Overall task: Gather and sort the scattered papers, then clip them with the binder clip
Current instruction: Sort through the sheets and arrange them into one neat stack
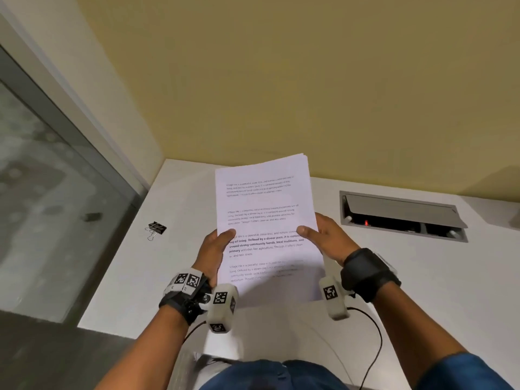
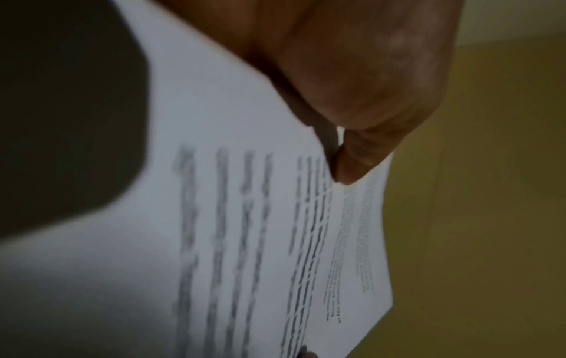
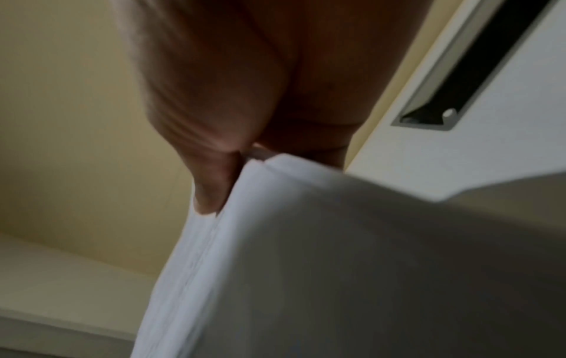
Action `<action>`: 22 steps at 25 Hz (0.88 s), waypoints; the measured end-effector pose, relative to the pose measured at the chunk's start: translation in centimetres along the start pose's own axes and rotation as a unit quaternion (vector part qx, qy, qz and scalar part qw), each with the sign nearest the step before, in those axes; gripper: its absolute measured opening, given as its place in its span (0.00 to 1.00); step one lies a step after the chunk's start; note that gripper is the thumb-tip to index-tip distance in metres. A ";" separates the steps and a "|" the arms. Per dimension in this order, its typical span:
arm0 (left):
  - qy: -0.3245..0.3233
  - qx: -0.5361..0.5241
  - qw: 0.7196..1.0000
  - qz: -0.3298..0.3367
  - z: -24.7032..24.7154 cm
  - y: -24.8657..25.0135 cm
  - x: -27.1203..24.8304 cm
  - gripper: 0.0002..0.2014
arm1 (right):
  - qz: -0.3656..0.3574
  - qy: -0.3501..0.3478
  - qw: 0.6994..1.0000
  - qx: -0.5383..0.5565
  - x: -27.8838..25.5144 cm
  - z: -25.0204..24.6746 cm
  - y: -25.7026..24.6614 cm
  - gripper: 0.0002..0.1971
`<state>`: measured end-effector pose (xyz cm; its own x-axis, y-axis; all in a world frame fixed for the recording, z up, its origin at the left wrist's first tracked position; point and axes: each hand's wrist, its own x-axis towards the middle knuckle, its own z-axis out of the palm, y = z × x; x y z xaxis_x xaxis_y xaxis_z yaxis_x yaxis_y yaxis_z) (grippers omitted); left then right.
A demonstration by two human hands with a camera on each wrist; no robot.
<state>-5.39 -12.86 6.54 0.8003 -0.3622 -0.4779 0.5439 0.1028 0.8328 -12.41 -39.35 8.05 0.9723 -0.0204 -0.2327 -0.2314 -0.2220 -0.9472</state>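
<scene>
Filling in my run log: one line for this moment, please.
papers: gathered, held upright | left hand, right hand: gripping sides | binder clip: on desk, unused

We see bare desk [image 1: 180,257] all around the binder clip [image 1: 155,229], open from every side. The stack of papers [image 1: 267,220], raised upright, blocks our middle. To our right the open cable hatch [image 1: 402,216] breaks the desk surface.

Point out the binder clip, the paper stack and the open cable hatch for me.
binder clip [image 1: 156,228]: head view, on its black body, lying on the table.
paper stack [image 1: 263,198]: head view, on the top sheet's upper half.
cable hatch [image 1: 399,211]: head view, on its raised grey lid.
</scene>
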 end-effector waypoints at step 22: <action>0.035 0.199 0.979 0.024 -12.0 -0.2 0.6 0.17 | 0.117 -0.005 0.993 0.007 4.9 10.4 -0.6 0.16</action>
<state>-1.96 -2.00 2.74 0.8448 -0.3004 -0.4427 0.3758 -0.2558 0.8907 -7.86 -29.17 5.24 0.8915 -0.0608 -0.4489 -0.4516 -0.1988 -0.8698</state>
